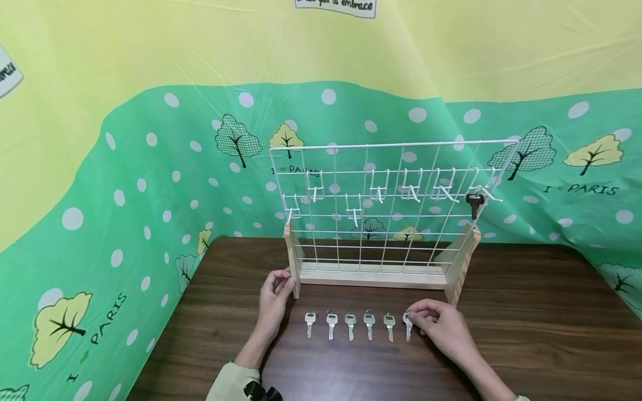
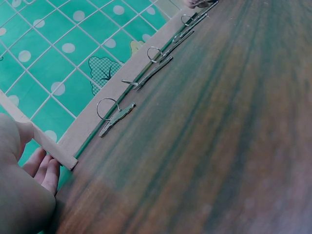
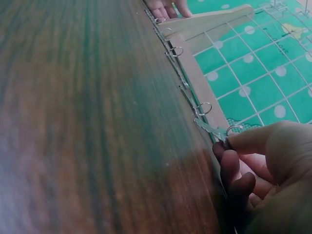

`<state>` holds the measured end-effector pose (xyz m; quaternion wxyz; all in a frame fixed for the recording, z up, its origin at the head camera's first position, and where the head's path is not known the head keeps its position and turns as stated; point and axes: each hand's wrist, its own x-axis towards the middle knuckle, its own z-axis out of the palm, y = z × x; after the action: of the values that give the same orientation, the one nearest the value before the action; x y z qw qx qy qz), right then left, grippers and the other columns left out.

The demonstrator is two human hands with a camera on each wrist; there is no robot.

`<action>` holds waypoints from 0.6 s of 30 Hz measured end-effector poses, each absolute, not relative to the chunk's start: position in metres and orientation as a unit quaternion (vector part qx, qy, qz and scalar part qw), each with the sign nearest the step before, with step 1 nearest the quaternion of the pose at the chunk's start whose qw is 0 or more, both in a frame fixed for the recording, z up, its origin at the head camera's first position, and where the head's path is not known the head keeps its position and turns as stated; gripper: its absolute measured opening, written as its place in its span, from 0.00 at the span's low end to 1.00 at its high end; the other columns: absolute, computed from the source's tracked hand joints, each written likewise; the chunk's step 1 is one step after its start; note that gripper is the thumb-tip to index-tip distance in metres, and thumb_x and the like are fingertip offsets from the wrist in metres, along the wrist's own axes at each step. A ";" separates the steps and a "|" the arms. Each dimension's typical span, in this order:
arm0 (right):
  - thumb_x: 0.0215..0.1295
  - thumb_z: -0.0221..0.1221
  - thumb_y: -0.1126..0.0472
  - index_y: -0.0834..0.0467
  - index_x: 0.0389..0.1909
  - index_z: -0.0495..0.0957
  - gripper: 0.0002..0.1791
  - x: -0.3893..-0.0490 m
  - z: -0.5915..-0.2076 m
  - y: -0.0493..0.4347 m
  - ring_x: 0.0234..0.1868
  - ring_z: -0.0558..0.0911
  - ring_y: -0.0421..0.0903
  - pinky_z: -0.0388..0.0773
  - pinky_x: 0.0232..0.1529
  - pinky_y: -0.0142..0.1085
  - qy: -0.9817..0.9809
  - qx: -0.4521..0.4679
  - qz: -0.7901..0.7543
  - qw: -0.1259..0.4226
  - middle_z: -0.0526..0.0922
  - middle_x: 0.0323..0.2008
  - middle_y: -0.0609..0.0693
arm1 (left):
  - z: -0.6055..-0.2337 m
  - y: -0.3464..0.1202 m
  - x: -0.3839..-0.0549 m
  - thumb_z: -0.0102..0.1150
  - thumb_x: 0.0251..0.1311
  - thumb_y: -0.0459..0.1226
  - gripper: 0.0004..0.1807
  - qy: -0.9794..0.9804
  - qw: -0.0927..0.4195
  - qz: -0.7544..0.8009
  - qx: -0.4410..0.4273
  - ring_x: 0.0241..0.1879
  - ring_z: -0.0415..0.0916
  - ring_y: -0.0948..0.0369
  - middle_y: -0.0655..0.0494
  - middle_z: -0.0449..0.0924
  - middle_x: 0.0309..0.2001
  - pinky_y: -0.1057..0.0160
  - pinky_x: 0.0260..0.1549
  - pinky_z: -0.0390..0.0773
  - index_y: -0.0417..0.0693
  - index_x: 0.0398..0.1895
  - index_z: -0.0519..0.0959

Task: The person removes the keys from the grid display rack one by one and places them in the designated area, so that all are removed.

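A white wire grid rack [image 1: 368, 215] with wooden side legs stands on the table. Its left leg [image 1: 292, 262] is held by my left hand [image 1: 273, 303], thumb on one side and fingers on the other, as the left wrist view shows. My right hand [image 1: 446, 329] pinches the rightmost key [image 1: 408, 329] near its head, thumb against forefinger; a ring [image 3: 234, 129] shows at that key. Several more silver keys, such as the leftmost key [image 1: 310, 324], lie in a row before the rack, each with a ring. A dark key [image 1: 474, 204] hangs from the rightmost hook.
Several white hooks, such as one [image 1: 354, 211] low on the grid, hang from the wires at two heights. The rack's wooden base bar [image 1: 371, 278] runs behind the keys. A green and yellow patterned cloth [image 1: 150, 184] encloses the brown wooden table [image 1: 541, 317].
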<state>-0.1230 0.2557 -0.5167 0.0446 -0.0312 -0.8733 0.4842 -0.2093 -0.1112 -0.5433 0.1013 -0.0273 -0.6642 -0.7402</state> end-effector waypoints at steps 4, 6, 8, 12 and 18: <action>0.67 0.75 0.68 0.54 0.35 0.90 0.06 -0.123 -0.519 0.255 0.24 0.75 0.33 0.71 0.27 0.30 -0.893 -0.011 0.441 0.083 0.84 0.26 0.42 | -0.544 -0.111 -0.209 0.61 0.77 0.24 0.13 -0.662 0.099 -0.742 -0.027 0.61 0.79 0.63 0.32 0.80 0.65 0.73 0.64 0.78 0.19 0.52 0.71; 0.65 0.76 0.68 0.52 0.34 0.90 0.08 -0.123 -0.520 0.255 0.25 0.72 0.32 0.69 0.27 0.30 -0.899 -0.004 0.426 0.100 0.82 0.26 0.40 | -0.543 -0.111 -0.209 0.61 0.77 0.24 0.13 -0.661 0.097 -0.743 -0.026 0.62 0.79 0.63 0.33 0.80 0.65 0.72 0.64 0.78 0.19 0.52 0.71; 0.64 0.77 0.68 0.50 0.33 0.90 0.09 -0.123 -0.521 0.255 0.26 0.71 0.32 0.68 0.27 0.30 -0.902 0.003 0.417 0.112 0.81 0.26 0.39 | -0.543 -0.111 -0.208 0.61 0.77 0.24 0.13 -0.661 0.097 -0.744 -0.026 0.62 0.79 0.64 0.35 0.80 0.64 0.72 0.64 0.78 0.19 0.53 0.71; 0.62 0.78 0.69 0.50 0.32 0.89 0.11 -0.124 -0.523 0.256 0.25 0.70 0.31 0.68 0.26 0.30 -0.907 0.016 0.400 0.134 0.80 0.25 0.38 | -0.543 -0.111 -0.208 0.60 0.77 0.24 0.13 -0.659 0.097 -0.746 -0.025 0.61 0.79 0.66 0.34 0.80 0.64 0.72 0.64 0.78 0.18 0.53 0.70; 0.61 0.78 0.70 0.48 0.31 0.89 0.13 -0.126 -0.527 0.256 0.23 0.69 0.31 0.68 0.25 0.30 -0.912 0.025 0.382 0.144 0.80 0.25 0.38 | -0.542 -0.111 -0.208 0.61 0.77 0.24 0.13 -0.660 0.097 -0.745 -0.023 0.61 0.79 0.66 0.33 0.80 0.65 0.73 0.64 0.78 0.19 0.53 0.71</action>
<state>-0.1257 0.2559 -0.5265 0.1438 0.0254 -0.9124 0.3824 -0.2082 -0.1114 -0.5422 0.0968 -0.0229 -0.6601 -0.7446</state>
